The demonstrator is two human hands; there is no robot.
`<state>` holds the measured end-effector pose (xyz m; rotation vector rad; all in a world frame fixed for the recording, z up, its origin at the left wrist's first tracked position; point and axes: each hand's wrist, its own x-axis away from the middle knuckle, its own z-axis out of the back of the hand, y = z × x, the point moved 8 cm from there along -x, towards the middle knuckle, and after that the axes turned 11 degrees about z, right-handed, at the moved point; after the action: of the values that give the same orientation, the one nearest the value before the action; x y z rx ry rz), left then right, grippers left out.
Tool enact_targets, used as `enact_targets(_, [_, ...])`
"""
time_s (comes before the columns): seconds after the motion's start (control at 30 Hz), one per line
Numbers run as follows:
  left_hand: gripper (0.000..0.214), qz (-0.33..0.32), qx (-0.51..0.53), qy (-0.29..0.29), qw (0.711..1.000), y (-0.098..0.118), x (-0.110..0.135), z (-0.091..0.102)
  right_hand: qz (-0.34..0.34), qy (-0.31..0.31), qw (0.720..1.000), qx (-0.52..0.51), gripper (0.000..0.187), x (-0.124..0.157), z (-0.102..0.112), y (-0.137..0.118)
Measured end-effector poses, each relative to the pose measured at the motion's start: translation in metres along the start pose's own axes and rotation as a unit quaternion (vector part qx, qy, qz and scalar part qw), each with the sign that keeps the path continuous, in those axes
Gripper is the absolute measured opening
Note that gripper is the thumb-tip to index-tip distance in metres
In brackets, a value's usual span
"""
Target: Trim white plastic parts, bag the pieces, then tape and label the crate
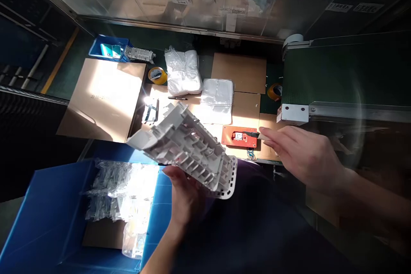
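Observation:
My left hand (186, 199) is closed on the lower side of a large white plastic housing (195, 150). The housing is tilted, its ribbed inner side showing, with a rounded slotted end at the lower right. My right hand (305, 154) is slightly blurred and pinches a slim tool (263, 137) with a pale handle and a dark flat tip. That tip lies over the right part of a red fixture plate (228, 137) on the bench; whether it touches cannot be told. A small white piece (238, 136) sits in the plate's middle recess.
A blue bin (48, 209) with bagged clear parts stands at lower left. Behind are a cardboard box (102, 98), stacks of white bags (184, 70), tape rolls (157, 75) and a pen (177, 98). A green conveyor (346, 72) borders the right.

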<state>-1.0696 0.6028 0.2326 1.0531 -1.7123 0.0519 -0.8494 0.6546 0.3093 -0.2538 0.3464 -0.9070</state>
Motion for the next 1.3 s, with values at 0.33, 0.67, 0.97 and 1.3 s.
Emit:
enact_targets(0.33, [0.083, 0.155, 0.047, -0.057, 0.985, -0.010, -0.009, -0.028, -0.279, -0.059, 0.913, -0.290, 0.037, 0.026, -0.044, 0.043])
enact_targets(0.67, [0.089, 0.444, 0.076, -0.259, 0.855, -0.054, 0.016, -0.051, 0.075, 0.028, 0.978, -0.194, 0.025, -0.021, 0.001, 0.016])
enact_targets(0.97, [0.083, 0.494, 0.124, -0.239, 0.827, -0.074, 0.033, -0.059, 0.233, -0.033, 0.946, -0.222, 0.031, -0.035, 0.003, -0.014])
enact_targets(1.3, [0.068, 0.484, 0.136, -0.154, 0.850, -0.083, 0.022, -0.051, 0.326, -0.120, 0.860, -0.374, 0.064, -0.025, -0.011, -0.078])
